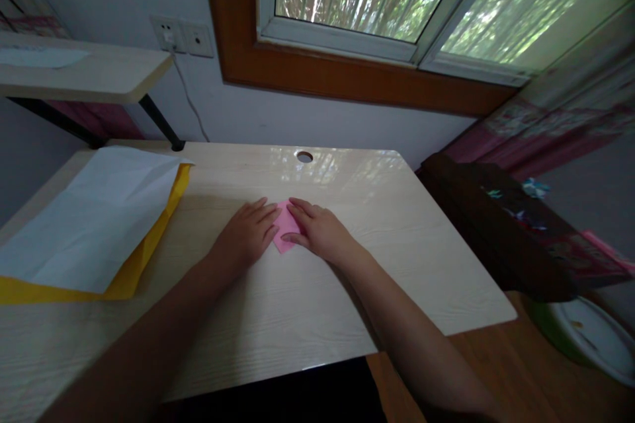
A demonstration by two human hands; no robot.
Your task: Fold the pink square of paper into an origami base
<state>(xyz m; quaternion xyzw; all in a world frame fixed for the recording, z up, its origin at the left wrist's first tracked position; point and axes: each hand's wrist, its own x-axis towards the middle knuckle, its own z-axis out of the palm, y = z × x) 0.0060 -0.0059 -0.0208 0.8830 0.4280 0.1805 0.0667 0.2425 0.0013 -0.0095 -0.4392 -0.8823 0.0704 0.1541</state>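
Note:
A small folded piece of pink paper (284, 231) lies flat on the pale wooden desk (307, 297), near its middle. My left hand (247, 233) rests palm down on the paper's left side, fingers pointing to the right. My right hand (317, 231) lies palm down on its right side, with its fingertips pressing on the paper. Both hands cover the paper's side edges; only a strip between them and its lower corner show.
A large white sheet (89, 218) lies over a yellow sheet (143, 244) at the desk's left. A cable hole (304, 156) sits at the back edge. To the right stand a dark piece of furniture (506, 225) and a white-lidded bin (590, 337).

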